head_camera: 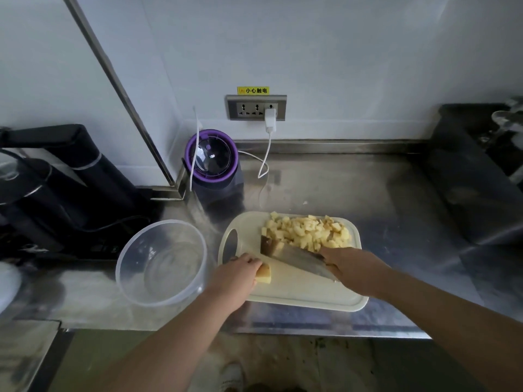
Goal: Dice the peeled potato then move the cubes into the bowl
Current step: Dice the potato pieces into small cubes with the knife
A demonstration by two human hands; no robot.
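Note:
A white cutting board [300, 292] lies on the steel counter. A heap of pale yellow potato cubes [308, 232] sits on its far part. My left hand [235, 274] holds down a remaining potato piece [264, 275] at the board's left side. My right hand [352, 267] grips the handle of a broad knife [294, 254], whose blade lies across the board between the piece and the heap, its tip against the cubes. A clear plastic bowl [141, 250] with nothing inside stands left of the board.
A purple-rimmed blender [212, 162] stands behind the board, with a white cable [266, 157] running to the wall socket. Black appliances [56, 179] crowd the left. A dark container [478, 176] sits at the right. The counter's front edge [311, 329] is near me.

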